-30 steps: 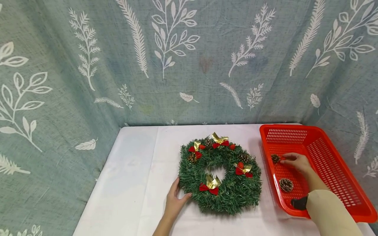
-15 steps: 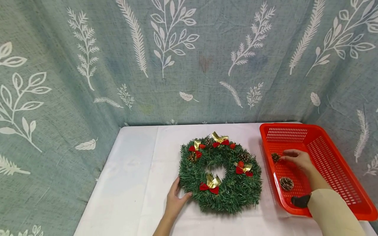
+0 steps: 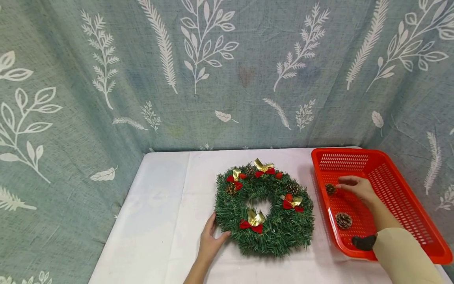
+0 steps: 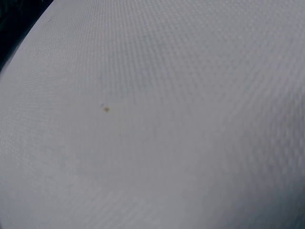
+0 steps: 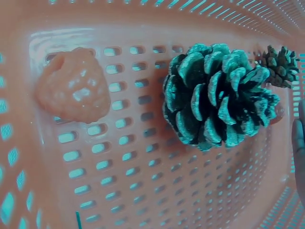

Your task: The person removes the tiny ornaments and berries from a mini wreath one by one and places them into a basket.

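A round green wreath (image 3: pixel 230 213) with red and gold bows and pine cones lies on the white table. Against its lower left edge rests my left hand (image 3: pixel 209 244), thumb and fingers spread. My right hand (image 3: pixel 358 189) is down inside the red basket (image 3: pixel 384 173), its fingertips right at a small pine cone (image 3: pixel 330 189); I cannot tell whether they pinch it. In the right wrist view only fingers (image 5: pixel 299 148) show at the right edge, beside the small cone (image 5: pixel 281 67). A larger pine cone (image 5: pixel 214 98) sits nearer the wrist.
A knobbly berry-like piece (image 5: pixel 74 88) and a small round piece (image 5: pixel 279 114) also lie in the basket. A black device (image 3: pixel 364 242) sits at the right cuff. A patterned curtain (image 3: pixel 244 79) hangs behind the table. Bare tablecloth (image 4: pixel 152 119) fills the left wrist view.
My right hand has shifted slightly toward the far side of the basket, around the small pine cone. The left hand and the wreath stay in place.
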`<action>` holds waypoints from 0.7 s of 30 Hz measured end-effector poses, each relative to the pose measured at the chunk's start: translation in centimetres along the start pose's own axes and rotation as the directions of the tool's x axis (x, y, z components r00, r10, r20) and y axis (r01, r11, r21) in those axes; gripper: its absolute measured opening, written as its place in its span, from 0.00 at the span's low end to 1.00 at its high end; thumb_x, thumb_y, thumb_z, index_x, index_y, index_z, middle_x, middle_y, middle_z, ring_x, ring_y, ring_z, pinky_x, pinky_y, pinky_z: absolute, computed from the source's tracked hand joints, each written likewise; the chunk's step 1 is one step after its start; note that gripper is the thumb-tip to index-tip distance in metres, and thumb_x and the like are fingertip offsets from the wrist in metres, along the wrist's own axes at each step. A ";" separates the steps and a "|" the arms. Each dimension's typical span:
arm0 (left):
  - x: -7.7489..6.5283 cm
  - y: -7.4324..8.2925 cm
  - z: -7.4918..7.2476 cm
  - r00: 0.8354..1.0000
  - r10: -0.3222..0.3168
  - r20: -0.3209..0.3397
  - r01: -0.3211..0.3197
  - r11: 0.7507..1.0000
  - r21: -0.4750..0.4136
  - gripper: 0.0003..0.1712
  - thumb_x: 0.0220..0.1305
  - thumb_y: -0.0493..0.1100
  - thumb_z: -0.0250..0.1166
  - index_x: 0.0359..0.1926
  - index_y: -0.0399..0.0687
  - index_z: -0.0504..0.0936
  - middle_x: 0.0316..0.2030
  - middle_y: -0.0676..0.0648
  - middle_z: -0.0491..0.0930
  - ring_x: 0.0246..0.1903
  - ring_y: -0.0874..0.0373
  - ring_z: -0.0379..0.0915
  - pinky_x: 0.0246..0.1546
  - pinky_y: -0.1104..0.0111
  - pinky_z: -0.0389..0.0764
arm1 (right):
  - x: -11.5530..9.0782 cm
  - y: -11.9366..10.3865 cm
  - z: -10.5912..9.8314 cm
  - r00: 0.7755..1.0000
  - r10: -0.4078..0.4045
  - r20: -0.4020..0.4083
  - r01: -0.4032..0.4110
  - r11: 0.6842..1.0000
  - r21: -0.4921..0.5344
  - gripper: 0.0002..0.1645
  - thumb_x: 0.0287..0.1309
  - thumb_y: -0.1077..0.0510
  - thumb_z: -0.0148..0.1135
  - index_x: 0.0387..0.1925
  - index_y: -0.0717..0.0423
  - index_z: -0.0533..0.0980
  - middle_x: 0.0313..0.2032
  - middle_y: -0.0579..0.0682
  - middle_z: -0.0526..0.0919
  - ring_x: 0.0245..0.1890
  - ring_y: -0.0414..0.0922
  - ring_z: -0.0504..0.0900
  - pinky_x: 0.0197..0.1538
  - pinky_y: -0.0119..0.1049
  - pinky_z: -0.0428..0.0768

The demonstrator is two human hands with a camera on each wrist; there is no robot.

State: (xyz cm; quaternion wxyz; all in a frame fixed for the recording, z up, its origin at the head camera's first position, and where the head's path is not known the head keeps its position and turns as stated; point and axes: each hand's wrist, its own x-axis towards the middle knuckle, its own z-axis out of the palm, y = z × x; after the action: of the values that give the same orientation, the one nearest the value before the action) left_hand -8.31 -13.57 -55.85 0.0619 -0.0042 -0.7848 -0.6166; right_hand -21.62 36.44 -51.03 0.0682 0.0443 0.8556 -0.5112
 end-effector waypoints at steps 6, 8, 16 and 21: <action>-0.1 0.1 0.0 1.000 -0.027 0.002 0.027 1.000 -0.013 0.48 0.48 0.35 0.74 0.67 0.26 0.57 0.66 0.29 0.58 0.67 0.40 0.55 0.67 0.60 0.60 | 0.0 -1.3 -0.2 1.000 -0.002 0.008 0.003 0.999 -0.035 0.36 0.55 0.49 0.68 0.55 0.72 0.71 0.33 0.25 0.79 0.34 0.23 0.75 0.38 0.18 0.75; -0.1 0.2 0.0 0.999 -0.034 0.005 0.034 0.999 -0.012 0.48 0.49 0.35 0.74 0.67 0.26 0.57 0.67 0.30 0.58 0.67 0.40 0.54 0.67 0.62 0.60 | 0.0 -1.5 -0.3 1.000 -0.027 0.015 0.028 0.999 -0.024 0.35 0.55 0.50 0.68 0.55 0.73 0.71 0.34 0.26 0.80 0.34 0.23 0.76 0.39 0.18 0.76; -0.1 0.2 0.1 0.999 -0.038 0.004 0.038 0.999 0.007 0.48 0.49 0.36 0.74 0.67 0.26 0.57 0.67 0.29 0.58 0.67 0.40 0.54 0.67 0.64 0.61 | -0.1 -3.2 -0.5 0.994 -0.096 0.045 0.097 0.995 -0.016 0.35 0.57 0.51 0.66 0.56 0.73 0.70 0.38 0.29 0.81 0.36 0.24 0.78 0.39 0.16 0.78; -0.1 -0.1 0.0 1.000 -0.021 -0.001 0.021 1.000 0.016 0.48 0.49 0.36 0.74 0.66 0.25 0.58 0.66 0.29 0.59 0.66 0.39 0.55 0.66 0.58 0.61 | 0.0 -4.2 -0.3 0.994 -0.103 0.043 0.105 0.992 -0.067 0.35 0.57 0.48 0.65 0.57 0.70 0.71 0.42 0.35 0.83 0.36 0.24 0.77 0.39 0.15 0.77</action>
State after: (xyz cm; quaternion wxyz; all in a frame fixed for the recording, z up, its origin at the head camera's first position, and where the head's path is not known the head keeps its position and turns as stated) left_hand -8.24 -13.58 -56.00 0.0556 0.0049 -0.7896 -0.6111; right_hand -22.23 34.78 -47.25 0.0597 -0.0128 0.8725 -0.4848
